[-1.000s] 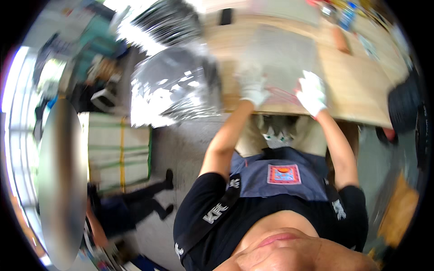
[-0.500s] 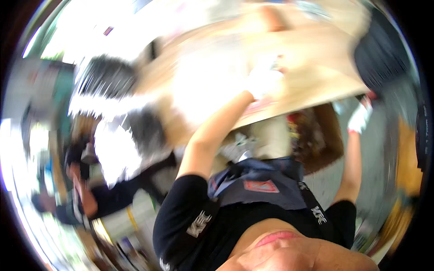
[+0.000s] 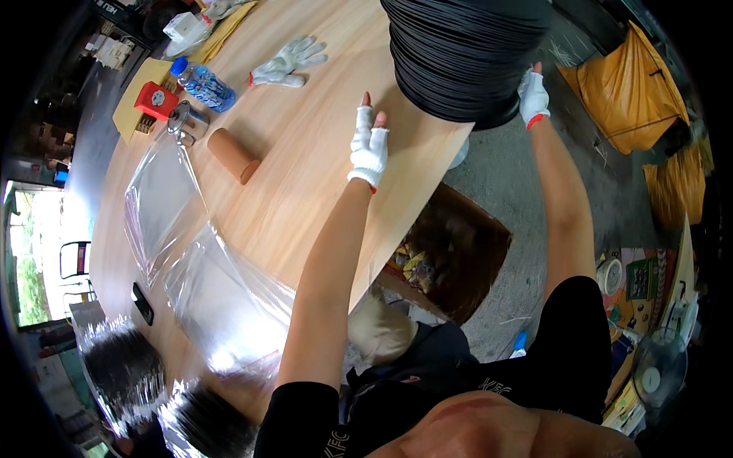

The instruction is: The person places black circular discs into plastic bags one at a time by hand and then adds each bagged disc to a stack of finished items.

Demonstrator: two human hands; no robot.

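A large stack of thin black layers (image 3: pixel 466 57), rounded at its lower edge, stands at the table's far right corner; its kind I cannot make out. My right hand (image 3: pixel 534 95), in a white glove with bare fingertips, lies along its right side, fingers stretched out. My left hand (image 3: pixel 369 149), gloved alike, hovers over the wooden table (image 3: pixel 305 198) left of the stack. Its fingers are apart and nothing is in them. Two clear plastic bags (image 3: pixel 229 294) lie flat near my left forearm. A spare white glove (image 3: pixel 290 62) rests farther back.
A brown cardboard tube (image 3: pixel 233 156), metal cup (image 3: pixel 187 122), red container (image 3: pixel 156 101) and blue-capped bottle (image 3: pixel 203 85) occupy the left side. A phone (image 3: pixel 142 304) and plastic-wrapped black bundles (image 3: pixel 122 366) are nearer. An open carton (image 3: pixel 466 256) sits below the table edge; yellow sacks (image 3: pixel 630 91) lie right.
My view has swung to the right and sharpened. My left hand has left the bright plastic bag and is now near the black stack. My right hand has come up along the stack's side.
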